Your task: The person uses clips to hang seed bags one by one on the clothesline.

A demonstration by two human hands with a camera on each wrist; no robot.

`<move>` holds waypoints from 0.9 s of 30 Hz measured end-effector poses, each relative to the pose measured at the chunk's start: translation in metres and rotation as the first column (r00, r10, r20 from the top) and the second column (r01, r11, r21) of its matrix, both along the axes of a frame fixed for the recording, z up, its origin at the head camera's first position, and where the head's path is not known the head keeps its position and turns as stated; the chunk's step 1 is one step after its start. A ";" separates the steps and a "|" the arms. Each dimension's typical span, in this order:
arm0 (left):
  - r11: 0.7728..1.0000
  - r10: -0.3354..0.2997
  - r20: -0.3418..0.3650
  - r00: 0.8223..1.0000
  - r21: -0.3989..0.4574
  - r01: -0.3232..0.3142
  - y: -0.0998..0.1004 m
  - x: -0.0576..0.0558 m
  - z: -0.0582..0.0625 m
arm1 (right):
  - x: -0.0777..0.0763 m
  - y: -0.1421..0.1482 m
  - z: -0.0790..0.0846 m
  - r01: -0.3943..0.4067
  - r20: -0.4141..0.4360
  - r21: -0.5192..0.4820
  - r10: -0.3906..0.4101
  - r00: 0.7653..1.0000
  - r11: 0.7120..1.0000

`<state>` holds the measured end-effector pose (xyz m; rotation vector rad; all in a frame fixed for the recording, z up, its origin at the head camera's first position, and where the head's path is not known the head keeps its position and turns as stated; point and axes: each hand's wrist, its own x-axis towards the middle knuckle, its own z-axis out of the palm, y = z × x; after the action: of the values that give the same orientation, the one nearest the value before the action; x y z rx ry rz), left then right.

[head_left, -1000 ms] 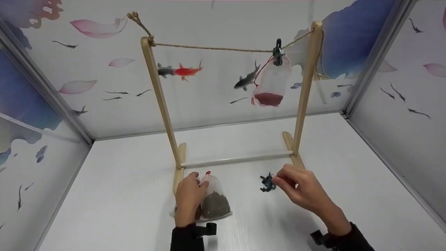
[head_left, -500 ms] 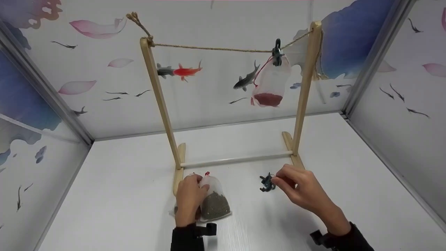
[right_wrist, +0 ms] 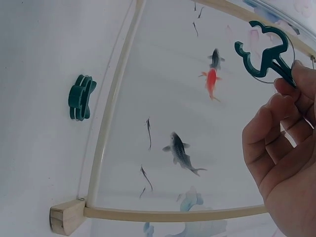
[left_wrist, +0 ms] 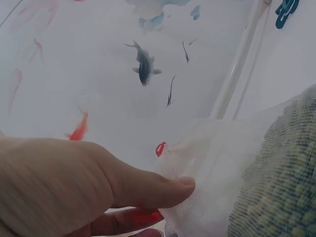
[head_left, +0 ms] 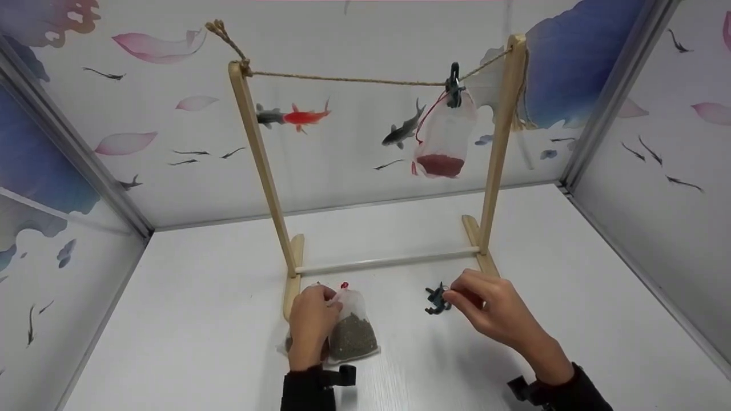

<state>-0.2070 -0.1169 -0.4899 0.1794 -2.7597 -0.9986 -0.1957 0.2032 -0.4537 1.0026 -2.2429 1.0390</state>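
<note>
A white mesh bag (head_left: pixel 353 337) of small greenish-brown grains lies at the front of the table, a red cord loop at its top. My left hand (head_left: pixel 314 322) pinches its upper cloth; the thumb (left_wrist: pixel 173 191) lies over the mesh in the left wrist view. Mostly behind that hand is a second bag (head_left: pixel 289 344). With fingertips, my right hand (right_wrist: pixel 291 128) holds the handles of a green plastic clip (right_wrist: pixel 269 52), its jaws slightly parted. Another green clip (right_wrist: pixel 82 98) lies on the table near that hand.
Behind the hands stands a wooden frame (head_left: pixel 501 148) with a low white crossbar (head_left: pixel 388 262). A twine line (head_left: pixel 348 79) spans its posts. Near the right post a dark clip (head_left: pixel 454 91) hangs a mesh bag (head_left: pixel 441 164) with red contents. Printed walls (head_left: pixel 365 142) enclose the table.
My left fingers have closed in on the top of the grain bag, and its red loop has shifted slightly. The right hand stays almost still with its clip.
</note>
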 end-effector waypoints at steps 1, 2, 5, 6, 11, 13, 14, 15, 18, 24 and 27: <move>1.000 -0.002 -0.004 1.000 0.001 0.002 0.000 0.000 0.001 | 0.000 0.000 0.000 -0.002 -0.004 -0.002 0.002 1.000 1.000; 1.000 -0.005 -0.007 1.000 0.000 0.005 0.000 0.001 0.001 | 0.000 0.000 0.000 0.001 0.000 0.000 -0.001 1.000 1.000; 1.000 -0.010 -0.010 1.000 -0.006 0.010 0.001 0.001 0.002 | 0.000 -0.001 0.000 -0.001 -0.007 -0.003 0.001 1.000 1.000; 1.000 -0.011 -0.009 1.000 -0.008 0.010 0.001 0.001 0.002 | -0.001 -0.001 0.000 -0.001 -0.011 -0.003 0.001 1.000 1.000; 1.000 -0.014 -0.045 0.999 -0.018 0.013 0.005 0.000 0.004 | 0.000 -0.001 0.000 0.006 -0.009 0.009 -0.006 1.000 1.000; 1.000 -0.016 -0.072 0.997 -0.023 0.015 0.007 0.000 0.005 | 0.000 -0.001 -0.001 0.010 -0.003 0.014 -0.010 1.000 1.000; 1.000 -0.018 -0.081 0.997 -0.026 0.015 0.008 -0.001 0.005 | 0.000 -0.001 -0.001 0.012 -0.002 0.018 -0.012 1.000 1.000; 0.999 -0.019 -0.090 0.996 -0.031 0.017 0.010 -0.001 0.005 | 0.000 -0.001 -0.001 0.014 -0.006 0.019 -0.014 1.000 1.000; 1.000 -0.022 -0.101 0.995 -0.024 0.020 0.012 -0.001 0.006 | -0.001 0.000 -0.002 0.015 -0.017 0.020 -0.015 1.000 1.000; 0.996 -0.080 -0.108 0.991 0.036 0.084 0.015 -0.002 0.006 | -0.001 0.001 -0.001 0.016 -0.017 0.017 -0.016 1.000 1.000; 0.985 -0.163 -0.075 0.984 0.047 0.167 0.014 -0.001 0.005 | -0.001 0.001 -0.001 0.018 -0.019 0.021 -0.018 1.000 1.000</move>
<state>-0.2079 -0.1028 -0.4848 -0.0770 -2.7203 -1.0966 -0.1965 0.2044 -0.4545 0.9946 -2.2479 0.9964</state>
